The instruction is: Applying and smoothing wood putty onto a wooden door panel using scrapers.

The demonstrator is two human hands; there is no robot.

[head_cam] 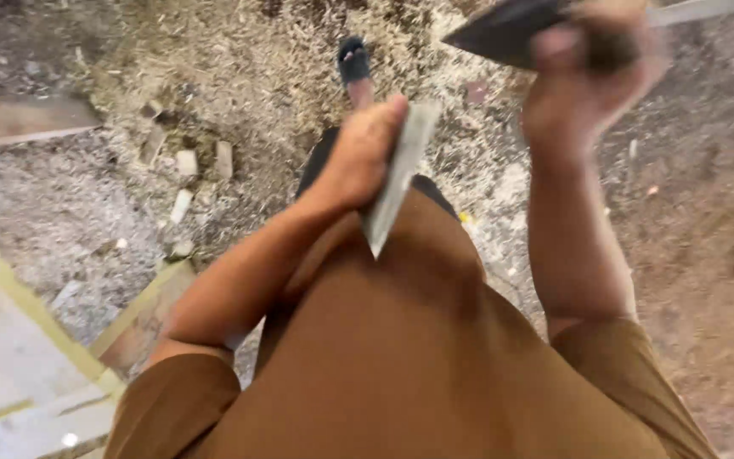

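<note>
we look down along our own body, dressed in a brown shirt (pixel 401 357), to a floor (pixel 707 280) covered in wood shavings and dust.

left hand (pixel 365 153): clenched around a pale, narrow wooden piece (pixel 397 183). the piece runs downward from the hand and ends in a sharp point just above the shirt front. the fingers wrap the upper part of the piece; its lower, pointed half is free.

right hand (pixel 588 72): raised near the top edge of the view, blurred, and closed around the handle of a dark blade (pixel 503 32). the blade points left, toward the top centre, and sits above and well apart from the wooden piece. we cannot tell the exact kind of tool from the blur.

floor: a dense heap of shavings (pixel 239 68) lies toward the top left. several small pale wood offcuts (pixel 187 161) lie scattered within it. one foot in a dark sandal (pixel 353 64) rests on the shavings beyond the left hand. pale boards (pixel 19 357) occupy the bottom left corner.
</note>
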